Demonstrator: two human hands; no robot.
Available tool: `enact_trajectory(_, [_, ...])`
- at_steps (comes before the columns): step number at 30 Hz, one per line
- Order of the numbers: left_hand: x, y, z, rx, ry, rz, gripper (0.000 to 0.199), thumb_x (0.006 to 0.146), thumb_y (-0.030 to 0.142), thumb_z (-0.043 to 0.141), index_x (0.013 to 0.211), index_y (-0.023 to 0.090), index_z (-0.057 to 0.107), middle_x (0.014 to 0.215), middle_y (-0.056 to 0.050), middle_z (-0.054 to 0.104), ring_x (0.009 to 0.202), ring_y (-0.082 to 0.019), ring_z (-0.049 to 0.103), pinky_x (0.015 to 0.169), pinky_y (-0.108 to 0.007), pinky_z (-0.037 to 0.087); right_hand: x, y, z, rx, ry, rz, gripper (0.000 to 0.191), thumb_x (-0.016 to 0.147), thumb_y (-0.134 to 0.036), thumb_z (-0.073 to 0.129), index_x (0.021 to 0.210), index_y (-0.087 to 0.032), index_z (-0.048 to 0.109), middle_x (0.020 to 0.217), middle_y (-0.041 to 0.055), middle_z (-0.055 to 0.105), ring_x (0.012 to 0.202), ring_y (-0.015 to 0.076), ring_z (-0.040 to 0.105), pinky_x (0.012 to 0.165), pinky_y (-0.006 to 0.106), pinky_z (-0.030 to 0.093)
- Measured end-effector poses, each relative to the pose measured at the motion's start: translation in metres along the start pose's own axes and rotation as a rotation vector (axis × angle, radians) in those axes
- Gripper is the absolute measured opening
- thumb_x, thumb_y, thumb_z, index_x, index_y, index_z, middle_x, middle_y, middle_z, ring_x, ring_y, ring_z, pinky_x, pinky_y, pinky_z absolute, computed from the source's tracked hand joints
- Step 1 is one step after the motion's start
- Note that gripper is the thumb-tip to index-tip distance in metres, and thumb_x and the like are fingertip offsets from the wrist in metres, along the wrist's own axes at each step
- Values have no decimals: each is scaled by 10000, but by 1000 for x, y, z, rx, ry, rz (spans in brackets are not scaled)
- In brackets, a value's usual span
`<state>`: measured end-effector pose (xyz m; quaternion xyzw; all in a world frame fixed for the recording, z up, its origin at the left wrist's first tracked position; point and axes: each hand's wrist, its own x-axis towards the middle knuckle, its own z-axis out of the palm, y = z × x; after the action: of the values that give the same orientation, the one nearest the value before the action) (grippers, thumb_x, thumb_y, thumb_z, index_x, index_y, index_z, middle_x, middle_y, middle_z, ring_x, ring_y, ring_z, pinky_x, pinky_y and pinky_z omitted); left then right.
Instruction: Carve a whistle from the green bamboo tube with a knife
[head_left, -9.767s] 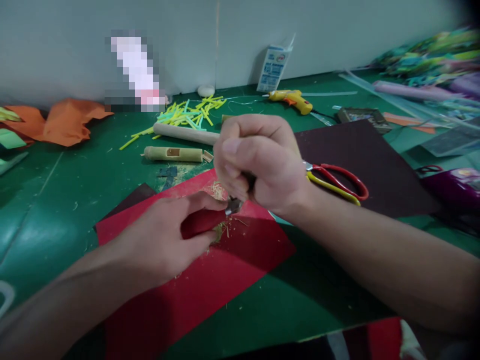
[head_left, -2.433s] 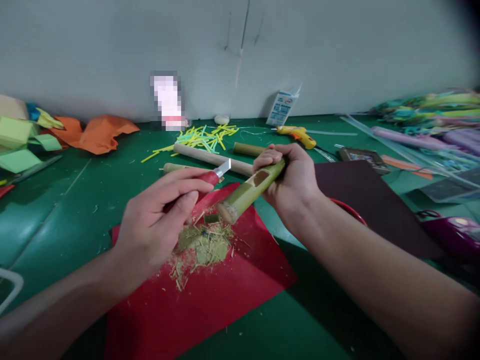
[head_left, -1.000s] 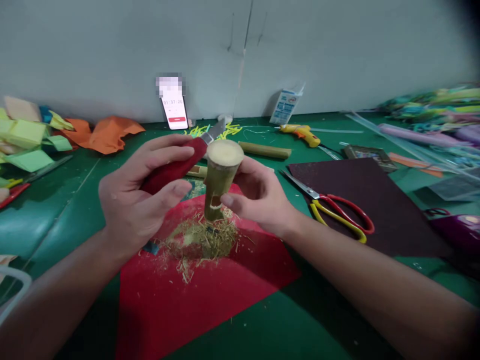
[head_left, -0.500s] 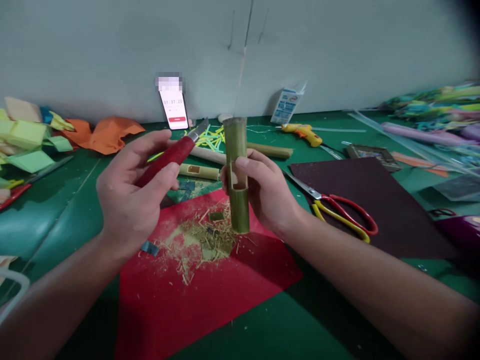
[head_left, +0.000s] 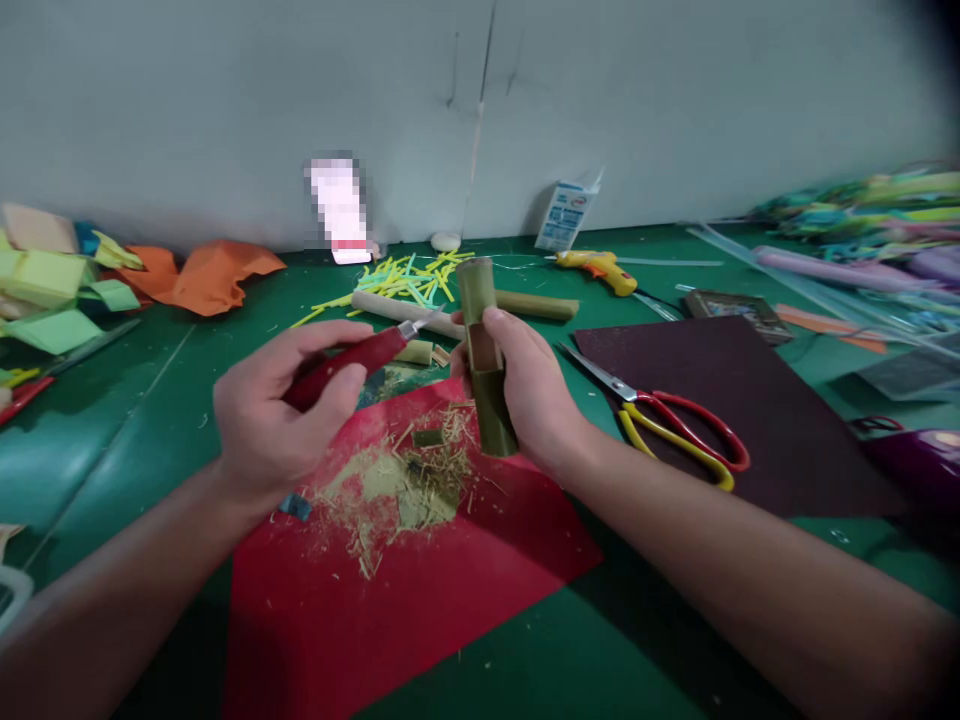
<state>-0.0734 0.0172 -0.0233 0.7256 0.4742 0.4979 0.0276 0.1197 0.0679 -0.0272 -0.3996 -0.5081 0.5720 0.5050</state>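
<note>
My left hand (head_left: pixel 289 410) is closed around the red handle of a carving knife (head_left: pixel 352 362). Its short blade points right, toward a green bamboo tube (head_left: pixel 495 410), and looks apart from it. My right hand (head_left: pixel 536 390) grips the tube, thumb beside a rectangular opening cut in its side; the other fingers are mostly hidden behind it. The tube leans with its top to the left. Below lies a red sheet (head_left: pixel 510 600) strewn with bamboo shavings (head_left: pixel 375 500). Behind the hands are another bamboo piece (head_left: pixel 416 352), partly hidden, and a pale stick (head_left: pixel 382 308).
Scissors (head_left: pixel 637 395) with red and yellow handles lie on a dark sheet (head_left: pixel 750 430) at right. A yellow glue gun (head_left: pixel 600 268), a carton (head_left: pixel 566 215) and a phone (head_left: pixel 341 215) are at the back. Orange paper (head_left: pixel 217 275) lies left; colourful strips (head_left: pixel 862 205) sit far right.
The knife has come down and its blade has swung flatter, pointing right. The bamboo tube has tilted, its top lower and its bottom end further right. Both hands keep their hold.
</note>
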Motion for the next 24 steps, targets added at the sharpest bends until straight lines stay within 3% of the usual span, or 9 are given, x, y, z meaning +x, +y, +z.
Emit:
enact_trajectory(3, [-1,2,2,111,-15,196,330,770,159,662,1088,245,645,1069,-23,685,939,-188,656,845,-336,547,1,1,-1,-2,23,-25,294,908,-439,426,913,-186,576,580,-23,543,479,102,480,457,229,379])
enact_trajectory(9, [0,-8,6,231,-76,416,437,733,119,703,1146,230,615,1123,-53,666,972,-197,650,871,-330,537,1,4,-3,74,-24,33,353,864,-538,494,1001,-219,551,585,-37,551,446,108,498,424,230,384])
enact_trajectory(16, [-4,-7,6,389,-168,449,406,825,157,629,1209,277,578,1059,-52,665,920,-211,637,809,-362,537,1,2,-2,81,26,18,336,862,-521,490,1001,-219,542,619,-43,509,422,96,463,393,239,361])
enact_trajectory(20, [-6,-2,7,418,-170,395,368,852,166,588,1189,314,582,1041,-46,659,924,-216,628,809,-375,537,1,2,-3,60,24,-21,230,809,-346,548,995,-219,499,690,-40,514,464,91,466,433,251,365])
enact_trajectory(24, [-8,-2,7,426,-105,378,350,841,144,593,1161,288,596,1054,-40,646,935,-192,633,807,-324,538,3,3,-4,57,-1,-74,283,719,-191,481,999,-228,478,757,-31,529,497,96,482,466,262,377])
